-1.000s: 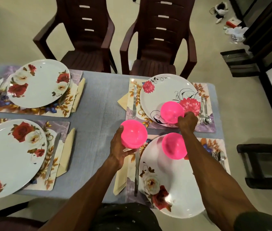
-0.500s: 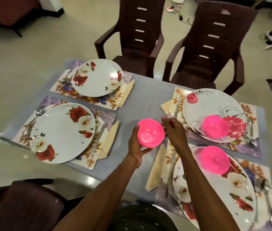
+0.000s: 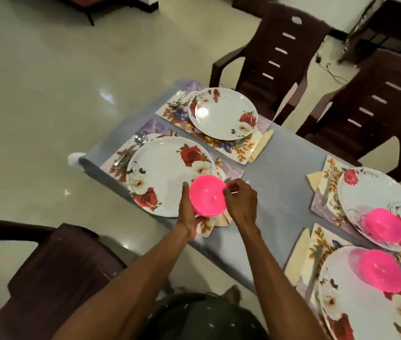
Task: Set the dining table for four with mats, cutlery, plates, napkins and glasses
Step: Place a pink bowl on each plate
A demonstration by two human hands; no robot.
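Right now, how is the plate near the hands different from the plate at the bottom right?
The near-left plate has nothing sitting on it; the bottom-right plate already carries a pink bowl. The near-left plate shows whole; the bottom-right plate is cut off by the picture's edge. A held pink bowl hangs over the near-left plate's edge only. Both are white, round and flowery, each on a mat.

Count: 4 round white floral plates (image 3: 221, 114) (image 3: 167, 175) (image 3: 378, 204) (image 3: 366, 298), 3 bright pink plastic bowls (image 3: 208, 198) (image 3: 383, 228) (image 3: 379, 269), 4 floral rectangular mats (image 3: 238, 149) (image 3: 118, 158) (image 3: 329, 190) (image 3: 317, 244), 3 dark brown plastic chairs (image 3: 275, 52) (image 3: 371, 106) (image 3: 54, 273).
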